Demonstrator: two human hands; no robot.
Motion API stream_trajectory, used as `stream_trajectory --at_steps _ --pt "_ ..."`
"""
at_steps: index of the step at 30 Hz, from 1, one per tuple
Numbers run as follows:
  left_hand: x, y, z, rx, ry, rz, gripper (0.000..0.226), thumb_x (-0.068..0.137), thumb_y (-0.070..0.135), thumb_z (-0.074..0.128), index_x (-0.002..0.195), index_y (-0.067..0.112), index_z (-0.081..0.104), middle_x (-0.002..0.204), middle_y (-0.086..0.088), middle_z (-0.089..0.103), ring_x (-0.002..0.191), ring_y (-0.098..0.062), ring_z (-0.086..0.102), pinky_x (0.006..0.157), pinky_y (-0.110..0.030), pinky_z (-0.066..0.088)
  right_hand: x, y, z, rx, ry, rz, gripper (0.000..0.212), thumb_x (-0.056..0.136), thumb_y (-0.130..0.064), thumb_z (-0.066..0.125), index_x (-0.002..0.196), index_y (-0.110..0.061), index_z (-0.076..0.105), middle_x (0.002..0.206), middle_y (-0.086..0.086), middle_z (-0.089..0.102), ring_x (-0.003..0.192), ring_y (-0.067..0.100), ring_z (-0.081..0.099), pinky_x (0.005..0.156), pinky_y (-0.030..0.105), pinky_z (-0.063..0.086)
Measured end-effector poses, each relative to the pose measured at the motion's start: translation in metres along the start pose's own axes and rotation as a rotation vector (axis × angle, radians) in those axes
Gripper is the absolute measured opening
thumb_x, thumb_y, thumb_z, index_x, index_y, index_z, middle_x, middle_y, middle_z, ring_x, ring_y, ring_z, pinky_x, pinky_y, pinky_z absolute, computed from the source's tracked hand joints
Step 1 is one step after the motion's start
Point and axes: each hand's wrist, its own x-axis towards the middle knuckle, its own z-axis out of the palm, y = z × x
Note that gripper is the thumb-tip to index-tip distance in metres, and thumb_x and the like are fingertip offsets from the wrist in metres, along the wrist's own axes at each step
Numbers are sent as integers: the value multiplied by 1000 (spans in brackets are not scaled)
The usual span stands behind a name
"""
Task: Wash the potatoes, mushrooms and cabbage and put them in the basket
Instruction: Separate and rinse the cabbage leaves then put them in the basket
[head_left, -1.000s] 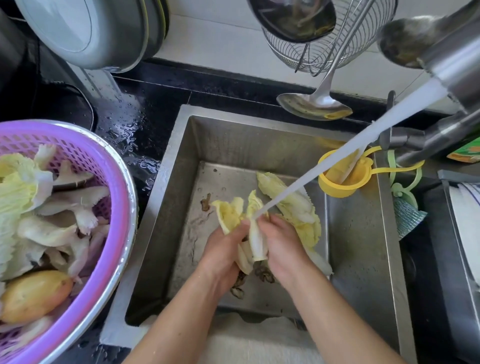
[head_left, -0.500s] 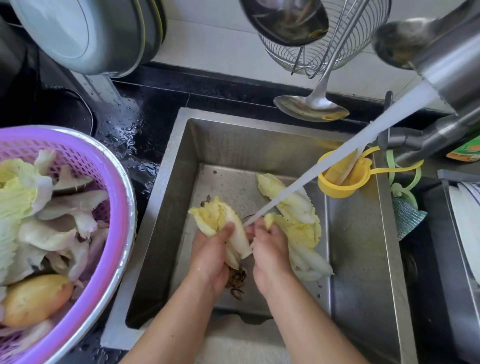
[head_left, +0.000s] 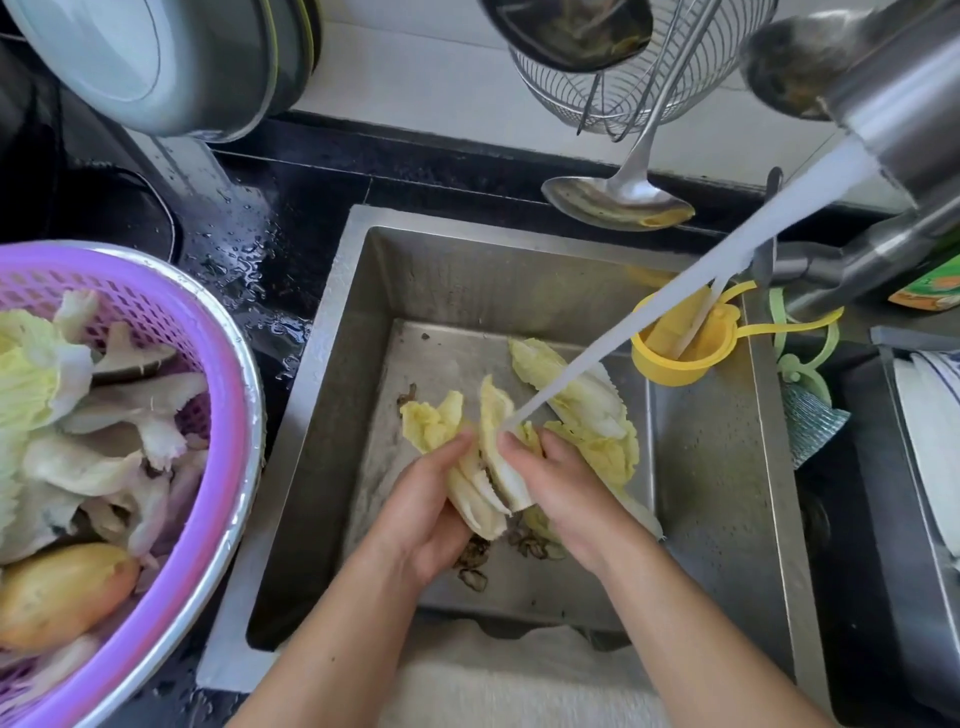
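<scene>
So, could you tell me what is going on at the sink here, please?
A person is rinsing cabbage leaves under the running tap stream, left hand and right hand both gripping them over the sink. More cabbage lies on the sink floor. The purple basket on the left already holds cabbage, mushrooms and a potato.

Pale yellow-green cabbage leaves (head_left: 488, 452) with white ribs; a purple lattice-patterned basket (head_left: 156, 332) (silver-rimmed) at left; a yellow strainer cup (head_left: 675, 358); a glossy black tabletop (head_left: 270, 218).
</scene>
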Motion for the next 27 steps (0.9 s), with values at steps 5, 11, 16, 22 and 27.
stream_trajectory --at_steps 5,11,16,22,27 --pt "-4 5 3 -158 -66 -28 51 96 22 51 140 -1 59 140 -23 61 127 -36 55 126 -55 24 2 4 -8 299 3 -22 32 106 -33 53 124 -15 73 120 3 76 115 24 70 102 48 53" --pt "-2 3 5 -156 -93 21 32 89 6 48 119 2 58 128 -23 69 117 -35 69 116 -52 43 9 11 -19 564 42 36 40 102 -32 55 132 -8 65 129 17 70 112 29 69 95 47 54" --pt "6 -7 0 186 49 133 38 95 18 72 128 -2 68 123 -23 71 112 -40 70 98 -50 55 4 11 -4 244 109 -58 20 102 -34 59 116 -23 68 106 -3 79 101 15 74 91 40 57" --pt "7 -7 -3 239 63 215 37 95 6 71 132 3 66 124 -20 74 117 -37 71 105 -56 53 7 12 10 85 179 -143 10 97 -31 67 105 -26 71 99 -6 79 96 14 74 88 41 60" --pt "8 -7 -2 233 102 231 34 97 3 64 131 3 66 124 -21 73 116 -38 71 104 -54 54 10 14 14 235 199 -121 14 95 -31 71 103 -20 71 97 1 79 95 23 75 76 38 57"
